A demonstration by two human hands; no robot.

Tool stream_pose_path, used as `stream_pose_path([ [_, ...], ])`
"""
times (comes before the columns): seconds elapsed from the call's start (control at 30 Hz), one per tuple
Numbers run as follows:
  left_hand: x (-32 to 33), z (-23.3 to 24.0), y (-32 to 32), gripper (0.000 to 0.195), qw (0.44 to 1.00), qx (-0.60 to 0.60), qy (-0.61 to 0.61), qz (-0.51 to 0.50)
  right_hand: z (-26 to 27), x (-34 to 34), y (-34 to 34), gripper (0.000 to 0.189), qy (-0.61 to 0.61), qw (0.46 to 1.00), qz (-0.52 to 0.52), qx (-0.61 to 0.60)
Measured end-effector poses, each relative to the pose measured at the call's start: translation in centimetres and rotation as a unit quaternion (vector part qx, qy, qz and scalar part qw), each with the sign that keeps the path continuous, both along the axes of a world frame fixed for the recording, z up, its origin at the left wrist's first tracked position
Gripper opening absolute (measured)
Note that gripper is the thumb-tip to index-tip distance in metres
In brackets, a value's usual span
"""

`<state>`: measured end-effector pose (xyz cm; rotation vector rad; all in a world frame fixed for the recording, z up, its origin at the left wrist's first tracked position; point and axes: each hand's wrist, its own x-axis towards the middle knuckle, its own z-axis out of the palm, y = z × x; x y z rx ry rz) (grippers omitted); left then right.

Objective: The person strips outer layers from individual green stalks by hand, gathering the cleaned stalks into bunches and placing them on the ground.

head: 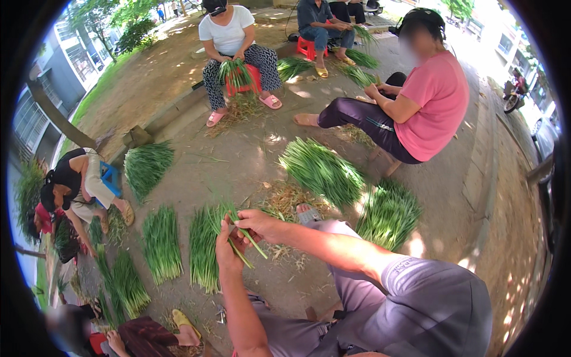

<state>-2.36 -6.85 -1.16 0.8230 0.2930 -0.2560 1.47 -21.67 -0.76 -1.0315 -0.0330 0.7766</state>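
Several long green chive stalks [258, 246] pass between my two hands, pale ends pointing down to the right and leafy tips to the upper left. My left hand [230, 250] is upright with its fingers closed around some of them. From the right, my right hand [259, 224] grips the stalks close to the left fingertips. Behind and below my hands lies a bundle of chives [204, 254] on the pavement, partly hidden by the left hand. Dry trimmed leaves [292, 198] are scattered on the ground beyond my right hand, by my sandalled foot [308, 214].
More chive piles lie at left [161, 245], ahead [321, 172] and right [388, 216]. A person in pink [435, 105] sits at upper right. Another in a white top [226, 29] sits on a red stool [243, 80]. At left, a person bends beside a blue stool [109, 178].
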Motion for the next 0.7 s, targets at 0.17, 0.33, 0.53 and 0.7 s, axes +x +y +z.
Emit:
stream_pose_path([
  [0.17, 0.0, -0.3, -0.4, 0.042, 0.999, 0.033, -0.001, -0.020, 0.2, -0.7, -1.2, 0.012, -0.002, 1.000, -0.006, -0.016],
  [0.33, -0.5, -0.1, 0.9, 0.046, 0.993, 0.097, 0.061, 0.018, 1.3, -2.3, -3.4, 0.014, 0.038, 0.997, -0.058, 0.022],
  [0.53, -0.4, 0.0, 1.7, 0.039, 0.997, 0.030, 0.047, 0.046, 3.0, -6.7, -13.8, 0.016, 0.095, 0.980, -0.163, 0.064],
  [0.7, -0.4, -1.2, 2.7, 0.033, 0.996, 0.008, 0.047, 0.079, 3.0, -11.8, -22.6, 0.019, 0.092, 0.966, -0.228, -0.079],
])
